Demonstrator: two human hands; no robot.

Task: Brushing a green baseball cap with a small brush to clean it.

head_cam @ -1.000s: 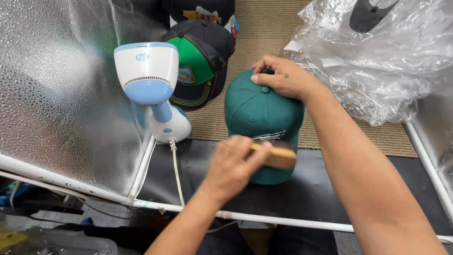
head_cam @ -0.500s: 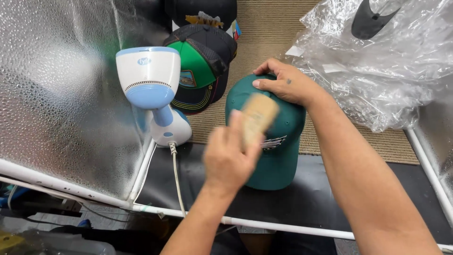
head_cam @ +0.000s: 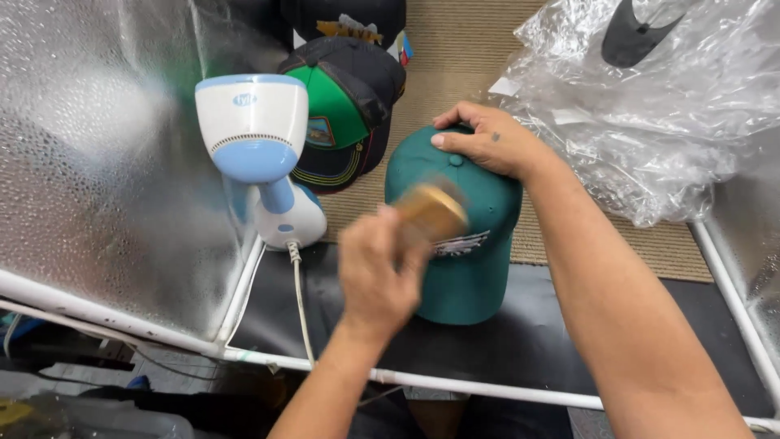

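A dark green cap (head_cam: 479, 268) lies on the black mat, brim toward me. My right hand (head_cam: 487, 142) rests on its crown, fingers spread flat and pressing it down. My left hand (head_cam: 378, 272) grips a wooden brush (head_cam: 431, 213), blurred with motion, against the cap's front panel just above the stitched emblem.
A white and blue handheld steamer (head_cam: 260, 154) stands upright at the left, its cord running toward me. Behind it lie a black and green cap (head_cam: 345, 114) and another dark cap (head_cam: 345, 20). Crinkled clear plastic bags (head_cam: 650, 106) fill the right. A silver reflective wall (head_cam: 89, 146) stands at the left, white frame tubes (head_cam: 487, 386) along the near edge.
My left hand has swept the brush across the green cap's front, from the brim side up and then back toward the emblem. The right hand stayed on the crown.
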